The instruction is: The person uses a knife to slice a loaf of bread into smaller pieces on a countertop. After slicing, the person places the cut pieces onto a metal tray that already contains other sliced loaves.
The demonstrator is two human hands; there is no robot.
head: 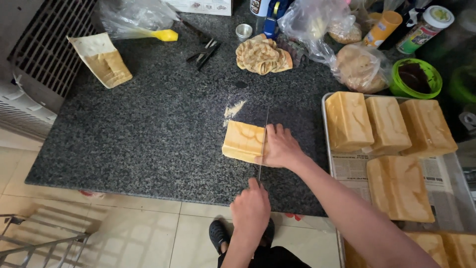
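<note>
**Loaf held and cut on a granite counter**

Dark speckled granite forms the counter [148, 134], which is bordered below by pale floor tiles and at the left by a metal grille. At the right edge of the counter a metal baking tray [456, 188] lined with newspaper is seen, and on it several whole golden loaves [396, 188] are laid close together, three in a row at the back and more toward the near side.

Near the middle of the counter, just left of the tray, a single loaf of bread [243, 141] is laid on its side. It is pressed down by the right hand [281, 148], whose fingers are spread flat over its right end. A long knife [263, 144] is set across the loaf beside those fingers, its blade running away from the person. The handle is hidden inside the left hand [251, 211], which is closed in a fist around it at the near edge of the counter.

Along the back of the counter, clear plastic bags of buns [359, 67], a crumpled patterned cloth [262, 54], a green bowl [415, 78] with a dark filling, a paper bag [101, 59], a yellow-tipped spatula [166, 35] and black tongs [203, 52] are laid. Pale crumbs [233, 110] are scattered just behind the loaf.
</note>
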